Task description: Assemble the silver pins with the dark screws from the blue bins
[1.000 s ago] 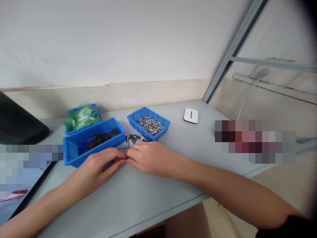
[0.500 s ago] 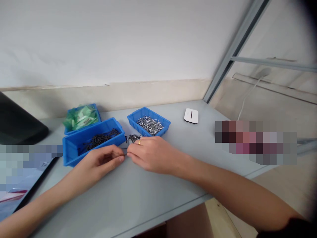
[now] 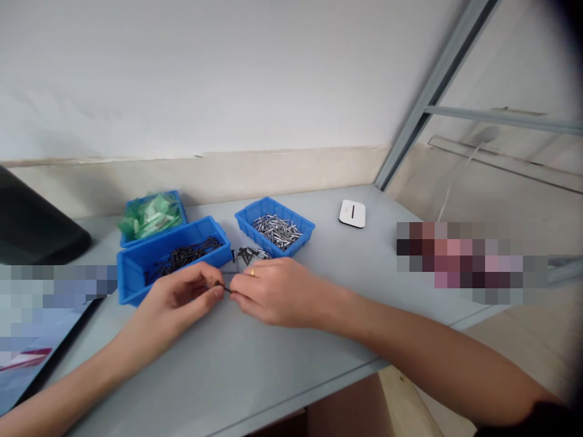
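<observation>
My left hand and my right hand meet fingertip to fingertip just above the grey table. Both are pinched on a small dark screw held between them. A gold ring shows on my right hand. Just behind the fingers lies a small loose pile of dark and silver screws. Behind my left hand stands a long blue bin of black screws. A smaller blue bin of silver screws sits behind my right hand.
A blue bin of green plastic bags stands at the back left. A small white device lies on the table at the right rear. A black object is at the far left. A grey metal frame post rises at the right.
Both hands have lifted slightly off the table and the left fingers have curled into a pinch; the dark screw now shows between the fingertips.
</observation>
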`<state>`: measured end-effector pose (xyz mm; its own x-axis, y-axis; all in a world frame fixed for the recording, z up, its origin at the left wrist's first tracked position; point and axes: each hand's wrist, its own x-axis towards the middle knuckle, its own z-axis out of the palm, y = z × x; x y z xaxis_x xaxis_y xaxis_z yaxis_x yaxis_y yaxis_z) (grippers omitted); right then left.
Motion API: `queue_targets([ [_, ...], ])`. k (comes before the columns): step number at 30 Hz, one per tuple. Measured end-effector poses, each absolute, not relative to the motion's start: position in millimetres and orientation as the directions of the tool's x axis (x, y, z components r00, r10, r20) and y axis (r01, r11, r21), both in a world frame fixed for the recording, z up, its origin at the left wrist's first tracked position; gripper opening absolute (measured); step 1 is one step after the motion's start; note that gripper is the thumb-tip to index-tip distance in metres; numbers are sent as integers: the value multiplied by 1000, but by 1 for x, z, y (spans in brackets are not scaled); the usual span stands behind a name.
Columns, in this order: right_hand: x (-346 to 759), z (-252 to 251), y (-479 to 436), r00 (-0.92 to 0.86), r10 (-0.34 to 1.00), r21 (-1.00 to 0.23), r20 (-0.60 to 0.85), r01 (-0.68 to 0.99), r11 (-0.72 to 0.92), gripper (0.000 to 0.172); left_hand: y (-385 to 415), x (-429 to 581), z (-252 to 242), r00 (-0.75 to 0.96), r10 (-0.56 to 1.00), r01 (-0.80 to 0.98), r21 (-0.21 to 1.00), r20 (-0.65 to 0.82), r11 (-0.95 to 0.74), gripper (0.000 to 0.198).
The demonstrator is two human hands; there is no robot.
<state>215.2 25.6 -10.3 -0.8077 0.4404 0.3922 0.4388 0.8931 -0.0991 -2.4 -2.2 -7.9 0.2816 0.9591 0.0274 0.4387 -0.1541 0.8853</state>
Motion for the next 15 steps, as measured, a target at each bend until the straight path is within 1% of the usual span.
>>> queue_targets([
  [2, 214, -11, 24, -812, 424, -75, 400, 433, 898, 33, -2, -2, -9, 296, 955, 403, 905, 11, -136, 22],
  [4, 214, -10, 24, -811, 422, -72, 406, 431, 899, 35, 0, -2, -8, 306, 952, 393, 912, -8, -118, 20],
  [8, 219, -5, 26, -793, 426, -129, 436, 414, 901, 27, 0, -3, -2, 325, 945, 418, 902, -38, -108, 19],
  [9, 220, -4, 26, -793, 413, -128, 448, 400, 908, 28, 0, -4, -2, 340, 939, 420, 902, -50, -104, 18],
  [12, 222, -1, 26, -818, 348, -72, 457, 356, 932, 34, 0, -5, -3, 390, 917, 404, 910, -84, -88, 17],
  [15, 222, 1, 25, -861, 299, -17, 412, 320, 947, 32, 0, -5, -7, 478, 874, 389, 913, -85, -124, 15],
])
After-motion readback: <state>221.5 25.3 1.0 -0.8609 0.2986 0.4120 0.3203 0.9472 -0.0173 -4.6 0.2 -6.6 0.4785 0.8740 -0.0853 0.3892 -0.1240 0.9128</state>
